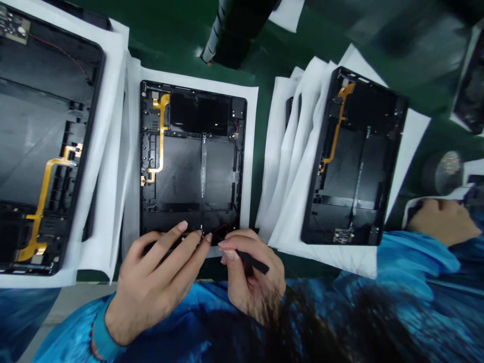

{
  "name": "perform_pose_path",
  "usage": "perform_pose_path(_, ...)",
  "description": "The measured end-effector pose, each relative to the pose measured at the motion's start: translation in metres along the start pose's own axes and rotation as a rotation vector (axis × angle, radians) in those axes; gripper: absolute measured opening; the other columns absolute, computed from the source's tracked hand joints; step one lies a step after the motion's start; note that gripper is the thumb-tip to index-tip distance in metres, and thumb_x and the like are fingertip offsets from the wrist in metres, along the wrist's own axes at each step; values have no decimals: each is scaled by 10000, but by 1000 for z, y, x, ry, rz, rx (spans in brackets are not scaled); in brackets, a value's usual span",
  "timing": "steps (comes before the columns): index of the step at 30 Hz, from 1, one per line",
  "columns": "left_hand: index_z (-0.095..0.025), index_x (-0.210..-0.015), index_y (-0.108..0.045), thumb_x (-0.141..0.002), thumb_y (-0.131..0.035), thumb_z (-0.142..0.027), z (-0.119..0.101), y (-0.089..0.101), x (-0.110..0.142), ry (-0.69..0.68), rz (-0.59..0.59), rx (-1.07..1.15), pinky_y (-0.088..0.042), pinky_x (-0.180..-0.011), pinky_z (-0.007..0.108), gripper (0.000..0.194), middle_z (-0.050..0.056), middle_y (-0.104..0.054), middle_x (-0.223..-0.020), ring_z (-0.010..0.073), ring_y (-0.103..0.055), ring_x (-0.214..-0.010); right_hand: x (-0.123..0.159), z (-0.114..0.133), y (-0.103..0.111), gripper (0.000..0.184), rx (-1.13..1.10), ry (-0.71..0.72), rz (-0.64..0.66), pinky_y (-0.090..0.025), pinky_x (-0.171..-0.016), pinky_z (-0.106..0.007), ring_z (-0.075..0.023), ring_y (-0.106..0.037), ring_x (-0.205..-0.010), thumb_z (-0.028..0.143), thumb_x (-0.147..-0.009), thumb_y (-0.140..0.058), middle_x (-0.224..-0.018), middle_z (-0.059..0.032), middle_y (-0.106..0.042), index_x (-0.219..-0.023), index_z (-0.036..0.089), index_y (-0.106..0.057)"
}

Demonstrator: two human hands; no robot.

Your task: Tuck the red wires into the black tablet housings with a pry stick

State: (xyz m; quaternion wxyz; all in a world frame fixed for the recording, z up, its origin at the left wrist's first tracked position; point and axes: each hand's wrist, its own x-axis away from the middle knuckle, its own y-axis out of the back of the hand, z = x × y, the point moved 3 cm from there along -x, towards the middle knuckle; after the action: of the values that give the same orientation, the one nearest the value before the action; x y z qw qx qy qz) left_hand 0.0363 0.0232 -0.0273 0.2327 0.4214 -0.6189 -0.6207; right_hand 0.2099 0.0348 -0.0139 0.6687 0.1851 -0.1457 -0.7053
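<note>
A black tablet back housing [219, 156] lies in front of me, with an orange flex cable [162, 136] on its left side and a dark ribbon cable [203, 176] running down its middle. My left hand [161, 282] rests over the housing's near edge, fingers stretched out, the tips by the ribbon's lower end. Pinched in my right hand [253, 275] is a slim black hand tool [257, 263], its tip pointing at that same near edge. My fingers hide the parts beneath them, and the tool's tip is too dark to make out.
More tablet housings lie left [30, 136] and right [357, 156] on layered white foam sheets [295, 151]. A dark stand [242, 35] rises from the green table mat [162, 40]. At far right are another person's hand [442, 222] and a round dark object [442, 171].
</note>
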Motion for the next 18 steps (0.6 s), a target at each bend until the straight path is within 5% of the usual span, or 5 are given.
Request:
perform_pose_path(13,-351,-1358,-609,-1155,-413,-379,-1,0,-6,62,-10,55,-519,-888,336,283,-127,-473,-1452,115,-490,-1368,-11,-8,3,182,-100,-64,22,-496,-423,-210,-55,-572,-494,94,-943,-560,-882,24,-633,-1006,236,-655)
perform_pose_path(18,-357,-1382,-593,-1149,-403,-364,-2,1,-7,58,2,27,-516,-879,348,301,-108,-473,-1458,147,-466,-1399,-11,-11,4,127,-66,-113,-52,-440,-379,-200,-39,-495,-432,134,-965,-566,-853,36,-659,-970,231,-648)
